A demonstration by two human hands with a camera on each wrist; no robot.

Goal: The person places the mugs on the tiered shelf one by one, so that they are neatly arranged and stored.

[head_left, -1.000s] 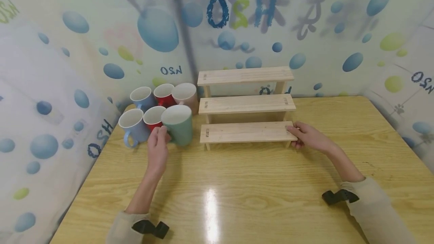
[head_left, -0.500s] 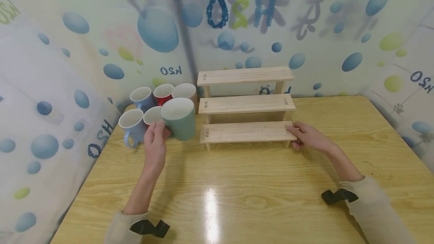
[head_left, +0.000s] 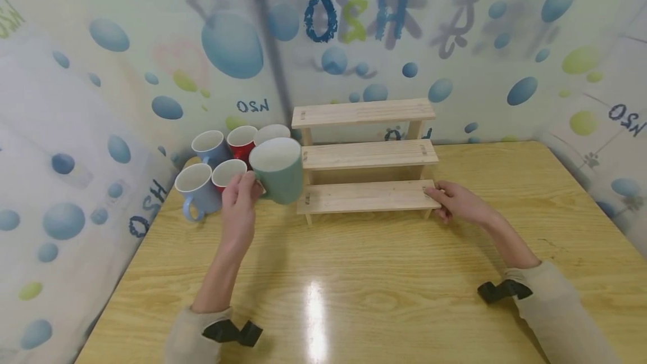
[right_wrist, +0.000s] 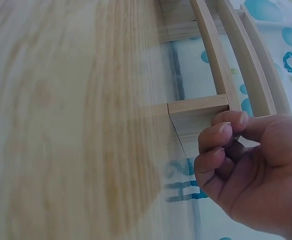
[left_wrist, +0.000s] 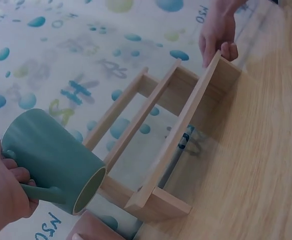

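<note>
My left hand [head_left: 238, 206] grips a green mug [head_left: 279, 173] by its handle, raised above the table and beside the left end of a three-step wooden rack [head_left: 366, 196]. In the left wrist view the fingers wrap the handle of the green mug [left_wrist: 51, 155], and its bottom faces the camera. My right hand [head_left: 461, 204] pinches the right end of the rack's lowest board between thumb and fingers. The right wrist view shows the curled fingers of the right hand [right_wrist: 250, 165] at the board's corner.
Several mugs stand at the table's back left: two blue ones, the nearer blue mug [head_left: 198, 187] in front, two red ones, the nearer red mug [head_left: 229, 170], and a pale pink mug [head_left: 272, 133] partly hidden. A patterned curtain [head_left: 354, 60] hangs behind the wooden table [head_left: 384, 285].
The left hand has lifted the green mug off the table and carried it up and to the right, toward the rack. The right hand keeps its hold on the lowest board.
</note>
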